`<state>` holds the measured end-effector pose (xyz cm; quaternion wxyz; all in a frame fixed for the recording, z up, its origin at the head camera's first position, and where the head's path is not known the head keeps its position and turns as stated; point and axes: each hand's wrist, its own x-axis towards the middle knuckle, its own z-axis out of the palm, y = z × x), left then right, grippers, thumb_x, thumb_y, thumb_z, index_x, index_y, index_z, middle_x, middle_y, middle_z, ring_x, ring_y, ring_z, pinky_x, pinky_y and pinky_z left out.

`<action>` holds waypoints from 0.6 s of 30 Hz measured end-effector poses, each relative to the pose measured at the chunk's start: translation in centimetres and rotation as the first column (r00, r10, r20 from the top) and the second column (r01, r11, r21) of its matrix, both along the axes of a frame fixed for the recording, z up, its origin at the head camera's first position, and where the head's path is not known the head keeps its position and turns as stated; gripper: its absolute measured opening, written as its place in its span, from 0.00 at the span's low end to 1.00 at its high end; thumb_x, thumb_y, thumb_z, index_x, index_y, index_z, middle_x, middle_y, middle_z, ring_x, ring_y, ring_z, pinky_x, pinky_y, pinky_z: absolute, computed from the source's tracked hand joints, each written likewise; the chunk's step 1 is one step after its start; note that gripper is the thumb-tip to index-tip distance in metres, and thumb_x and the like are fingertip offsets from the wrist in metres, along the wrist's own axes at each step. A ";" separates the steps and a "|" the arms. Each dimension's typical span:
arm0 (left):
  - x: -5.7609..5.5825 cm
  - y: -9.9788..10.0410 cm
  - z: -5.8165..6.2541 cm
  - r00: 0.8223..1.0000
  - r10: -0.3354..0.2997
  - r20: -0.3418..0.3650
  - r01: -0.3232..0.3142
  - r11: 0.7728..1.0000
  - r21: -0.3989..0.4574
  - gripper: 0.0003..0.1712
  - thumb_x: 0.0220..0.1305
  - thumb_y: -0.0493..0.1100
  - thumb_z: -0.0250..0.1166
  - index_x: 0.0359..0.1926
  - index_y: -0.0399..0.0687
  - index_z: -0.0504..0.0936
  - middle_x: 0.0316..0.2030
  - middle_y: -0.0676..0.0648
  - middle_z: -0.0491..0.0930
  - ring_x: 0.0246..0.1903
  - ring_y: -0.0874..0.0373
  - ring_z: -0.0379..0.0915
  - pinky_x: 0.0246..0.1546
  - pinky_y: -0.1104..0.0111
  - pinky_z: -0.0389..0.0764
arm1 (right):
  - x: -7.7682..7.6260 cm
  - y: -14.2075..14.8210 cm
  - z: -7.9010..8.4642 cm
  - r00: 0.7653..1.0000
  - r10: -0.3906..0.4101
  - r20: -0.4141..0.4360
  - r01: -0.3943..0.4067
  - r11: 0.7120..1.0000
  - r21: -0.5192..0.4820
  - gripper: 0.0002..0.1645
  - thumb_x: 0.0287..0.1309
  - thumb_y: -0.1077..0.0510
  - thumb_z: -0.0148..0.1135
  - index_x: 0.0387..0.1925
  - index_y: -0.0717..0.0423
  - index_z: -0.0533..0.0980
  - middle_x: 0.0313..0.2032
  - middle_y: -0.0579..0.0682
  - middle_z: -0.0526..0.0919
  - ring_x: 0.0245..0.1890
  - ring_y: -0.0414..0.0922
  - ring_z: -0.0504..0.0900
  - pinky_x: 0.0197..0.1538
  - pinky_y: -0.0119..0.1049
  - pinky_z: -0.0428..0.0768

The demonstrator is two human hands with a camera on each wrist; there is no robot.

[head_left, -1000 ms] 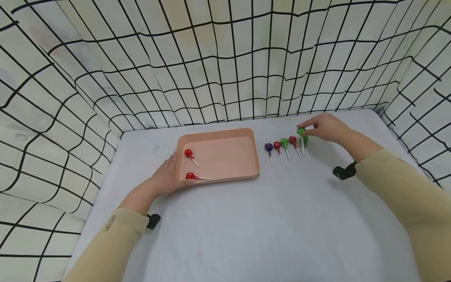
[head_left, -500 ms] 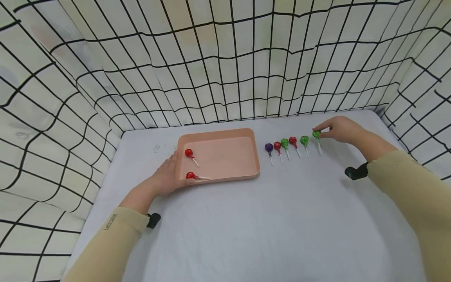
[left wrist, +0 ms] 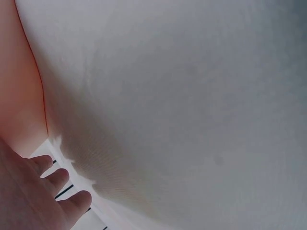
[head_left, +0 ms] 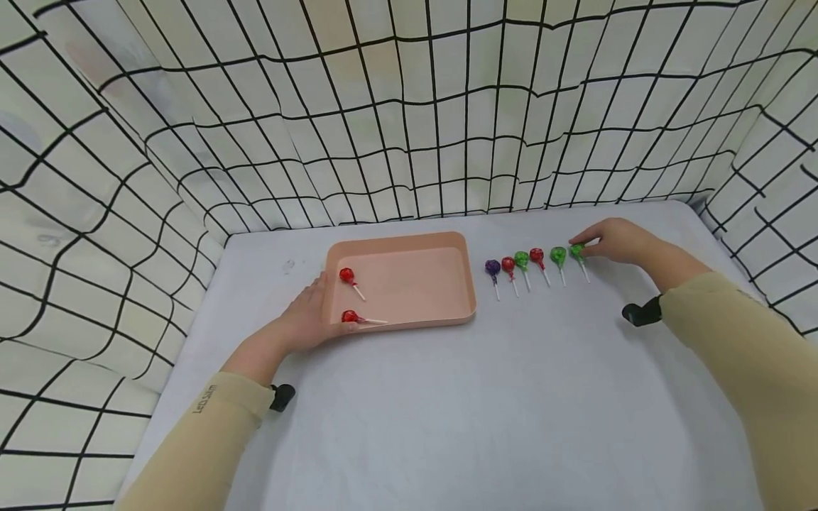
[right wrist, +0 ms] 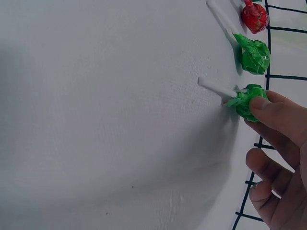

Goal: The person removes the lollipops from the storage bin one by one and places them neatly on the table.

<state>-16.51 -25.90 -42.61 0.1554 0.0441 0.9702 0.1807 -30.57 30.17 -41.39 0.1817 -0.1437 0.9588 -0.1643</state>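
Note:
My right hand [head_left: 618, 240] pinches the candy head of a green lollipop [right wrist: 248, 101] between thumb and fingers, at the right end of a row. Its white stick points toward the front of the table. Beside it lies another green lollipop [head_left: 559, 256], then a red lollipop [head_left: 537, 257], a green one, a red one and a purple lollipop [head_left: 493, 267]. My left hand [head_left: 305, 317] rests against the left end of a pink tray [head_left: 409, 238], its thumb along the front rim. Two red lollipops [head_left: 347, 275] lie in the tray's left part.
A white cloth [head_left: 447, 411] covers the table. White panels with a black grid pattern [head_left: 441, 128] rise behind the table and at both sides. The lollipop row lies between the tray and my right hand, close to the back panel.
My right hand has carried the green lollipop rightward from above its green neighbour and lowered it at the row's right end. The left hand and tray have stayed put.

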 end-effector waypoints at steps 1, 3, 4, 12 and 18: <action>0.0 0.1 0.1 1.000 0.002 0.001 -0.002 1.000 -0.002 0.77 0.49 0.79 0.63 0.77 0.38 0.29 0.77 0.33 0.42 0.74 0.34 0.39 0.70 0.40 0.50 | 0.0 -0.1 0.0 1.000 -0.003 0.003 0.003 1.000 -0.003 0.20 0.66 0.55 0.63 0.58 0.53 0.80 0.62 0.67 0.74 0.64 0.66 0.67 0.63 0.66 0.66; 0.1 0.3 0.4 1.000 0.003 0.002 -0.003 1.000 0.003 0.77 0.50 0.77 0.64 0.77 0.37 0.30 0.76 0.32 0.42 0.74 0.33 0.39 0.70 0.39 0.50 | 0.1 -0.2 0.1 1.000 -0.005 0.007 0.005 1.000 -0.004 0.21 0.66 0.55 0.63 0.58 0.53 0.80 0.62 0.67 0.74 0.64 0.67 0.66 0.63 0.66 0.66; 0.2 0.4 0.6 1.000 0.005 0.004 -0.005 1.000 0.004 0.76 0.50 0.77 0.64 0.77 0.37 0.30 0.76 0.32 0.42 0.74 0.33 0.39 0.70 0.39 0.50 | 0.1 -0.3 0.2 1.000 -0.006 0.007 0.006 1.000 -0.005 0.21 0.66 0.55 0.63 0.58 0.53 0.80 0.62 0.67 0.74 0.64 0.67 0.66 0.63 0.66 0.66; 0.0 0.3 0.2 1.000 0.008 0.009 -0.008 1.000 -0.008 0.78 0.48 0.79 0.63 0.77 0.37 0.29 0.76 0.32 0.42 0.74 0.33 0.38 0.70 0.39 0.50 | 0.6 -0.2 1.1 1.000 -0.011 0.015 0.011 1.000 -0.011 0.24 0.66 0.55 0.62 0.63 0.54 0.76 0.64 0.69 0.70 0.62 0.66 0.67 0.61 0.66 0.68; 0.0 0.3 0.3 1.000 0.005 0.001 -0.005 1.000 0.003 0.77 0.50 0.77 0.64 0.77 0.36 0.30 0.76 0.32 0.42 0.74 0.33 0.38 0.70 0.39 0.50 | 0.7 -0.1 2.3 1.000 -0.013 -0.014 0.013 1.000 -0.022 0.26 0.67 0.53 0.62 0.64 0.54 0.75 0.63 0.67 0.72 0.50 0.60 0.74 0.50 0.56 0.77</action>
